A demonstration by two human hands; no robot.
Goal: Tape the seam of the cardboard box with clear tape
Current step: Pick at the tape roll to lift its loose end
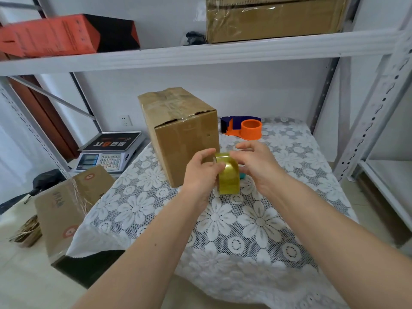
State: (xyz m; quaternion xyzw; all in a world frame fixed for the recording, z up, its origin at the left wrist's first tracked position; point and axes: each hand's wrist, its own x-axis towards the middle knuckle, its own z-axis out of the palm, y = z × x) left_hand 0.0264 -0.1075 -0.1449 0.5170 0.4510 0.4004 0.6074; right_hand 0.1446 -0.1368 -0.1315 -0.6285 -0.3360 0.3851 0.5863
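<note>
I have only one view, from the wide-angle camera worn on the person's head. It looks forward and down, from above and just behind the forearms, which enter from the bottom edge. The left hand (pixel 201 172) and right hand (pixel 256 163) sit close, near the middle of the picture. The worktop (pixel 256 230) fills the lower part, and a shelf (pixel 200 56) crosses the top. Straight lines bend at the edges. No second view shares this scene.
</note>
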